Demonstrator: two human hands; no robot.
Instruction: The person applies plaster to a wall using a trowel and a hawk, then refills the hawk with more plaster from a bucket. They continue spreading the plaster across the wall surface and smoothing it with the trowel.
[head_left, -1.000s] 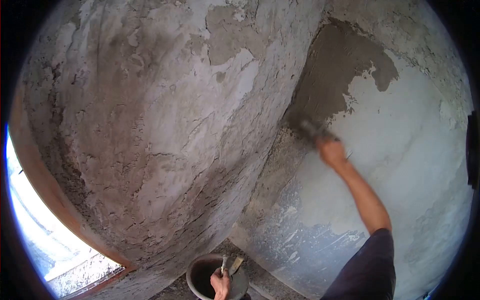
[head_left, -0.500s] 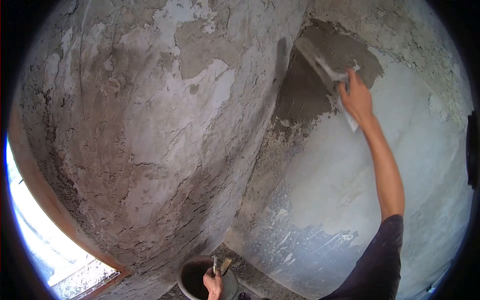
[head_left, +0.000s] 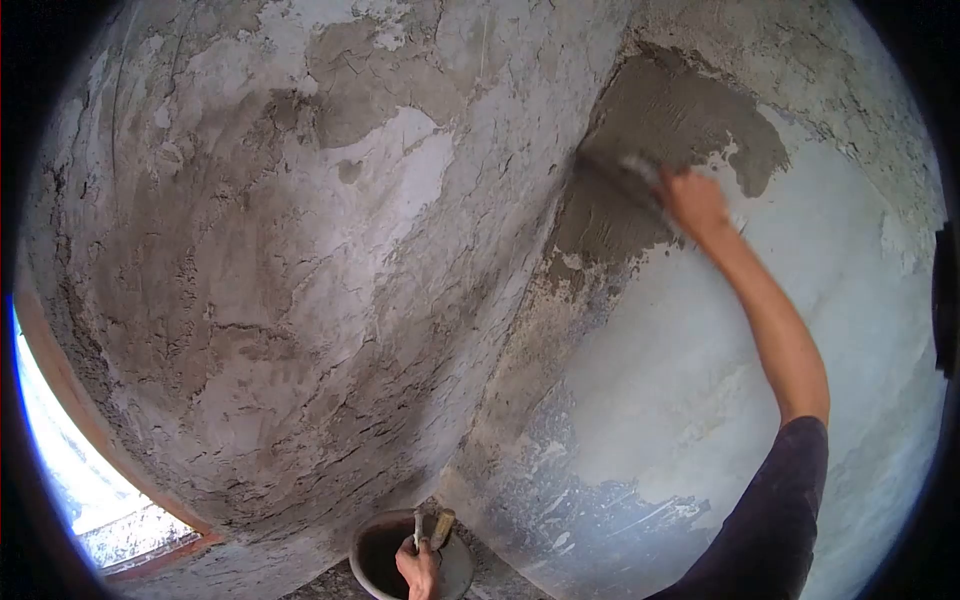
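My right hand [head_left: 697,205] is closed on the handle of a plastering trowel [head_left: 622,178], which is smeared by motion. The blade lies over a patch of dark wet plaster [head_left: 690,105], its far end close to the wall corner. Smooth pale plaster [head_left: 680,350] covers the wall below and to the right. Low in the view, my left hand [head_left: 419,574] is closed round a tool with a thin pale handle [head_left: 418,524]; its lower part is hidden. That hand is over a round bucket [head_left: 462,568]. A yellowish block-like piece [head_left: 442,530] stands beside it at the rim.
A rough, cracked wall [head_left: 250,300] fills the left side and meets the plastered wall at a corner. At the lower left is a bright opening with a reddish-brown frame [head_left: 85,420]. The floor [head_left: 495,560] shows beside the bucket.
My right hand and trowel have moved down and left over the wet patch, and the blade has turned flatter. My left hand stays over the bucket. The view has shifted slightly.
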